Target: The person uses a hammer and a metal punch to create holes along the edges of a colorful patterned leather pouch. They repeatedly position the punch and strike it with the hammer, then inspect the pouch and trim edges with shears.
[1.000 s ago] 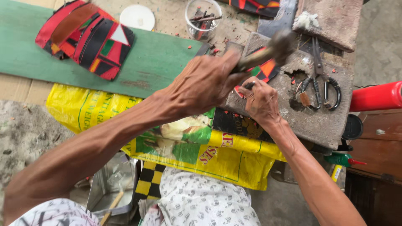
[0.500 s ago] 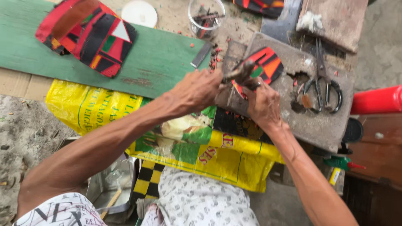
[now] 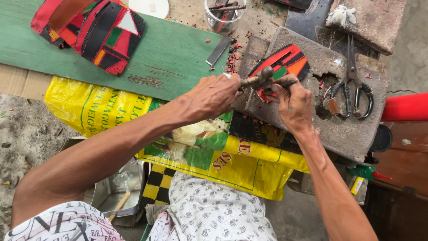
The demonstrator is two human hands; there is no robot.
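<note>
patch on stone block | scissors right | board left

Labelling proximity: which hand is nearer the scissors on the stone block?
Right. The right hand rests on the stone block just beside the scissors; the left hand with its hammer sits farther off.

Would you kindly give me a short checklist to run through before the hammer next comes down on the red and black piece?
1. Left hand grips the hammer: ok.
2. Right hand holds a thin dark tool on the red and black piece: ok.
3. Piece lies on the stone slab: ok.
4. Right fingertips clear of the hammer head: not ok, very close.
5. Scissors clear of the work: ok, apart to the side.
6. Tool tip placement: cannot tell, hidden.
</note>
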